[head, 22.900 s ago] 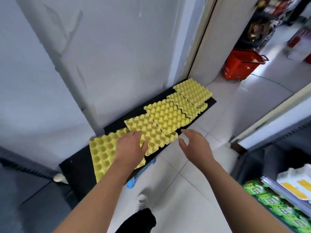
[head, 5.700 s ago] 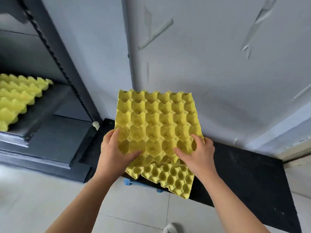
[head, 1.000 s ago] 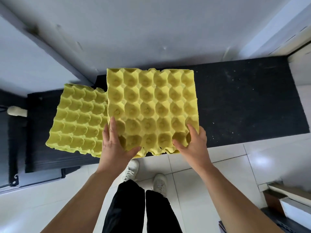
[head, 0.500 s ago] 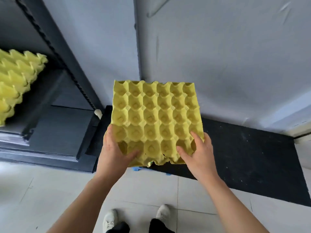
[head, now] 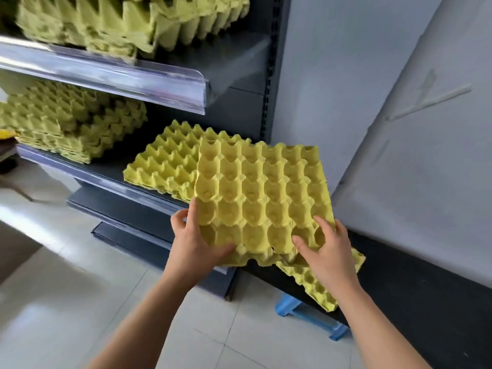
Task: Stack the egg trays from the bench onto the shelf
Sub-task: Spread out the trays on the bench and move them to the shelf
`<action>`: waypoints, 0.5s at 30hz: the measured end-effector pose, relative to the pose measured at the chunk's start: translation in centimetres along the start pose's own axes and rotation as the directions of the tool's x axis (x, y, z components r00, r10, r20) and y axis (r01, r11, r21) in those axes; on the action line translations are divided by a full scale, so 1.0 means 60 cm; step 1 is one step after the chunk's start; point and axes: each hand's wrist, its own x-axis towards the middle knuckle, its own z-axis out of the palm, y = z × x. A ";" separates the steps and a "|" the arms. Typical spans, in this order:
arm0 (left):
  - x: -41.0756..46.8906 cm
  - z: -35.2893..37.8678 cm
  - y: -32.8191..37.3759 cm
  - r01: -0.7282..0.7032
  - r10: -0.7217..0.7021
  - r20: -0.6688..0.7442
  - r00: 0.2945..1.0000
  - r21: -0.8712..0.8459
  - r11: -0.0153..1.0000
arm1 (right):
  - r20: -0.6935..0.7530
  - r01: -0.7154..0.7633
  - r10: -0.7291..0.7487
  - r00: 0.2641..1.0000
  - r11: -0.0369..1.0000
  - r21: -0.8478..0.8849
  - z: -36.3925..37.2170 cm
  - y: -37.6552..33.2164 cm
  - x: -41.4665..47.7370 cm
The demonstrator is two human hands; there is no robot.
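I hold a yellow egg tray (head: 255,193) in the air with both hands, cups facing me. My left hand (head: 194,241) grips its lower left edge and my right hand (head: 327,249) grips its lower right edge. Its far edge overlaps a low stack of yellow trays (head: 165,163) lying on the dark shelf (head: 111,169). Another yellow tray (head: 314,286) lies on the black bench (head: 426,294) just under my right hand.
A taller tray stack (head: 72,123) sits at the shelf's left, and more trays (head: 119,20) fill the shelf above, behind a clear plastic rail (head: 111,75). A grey wall (head: 399,102) rises on the right. A blue stool foot (head: 308,312) shows under the bench.
I have turned left and carried the tray from above the bench toward the shelf. The tray now hangs over the low stack's near edge. Both hands keep the same grip.
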 end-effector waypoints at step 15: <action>0.224 -0.242 -0.171 -0.039 0.039 -0.002 0.999 -0.012 0.999 | 0.075 0.083 -0.081 0.994 0.996 -0.020 0.200 -0.265 0.106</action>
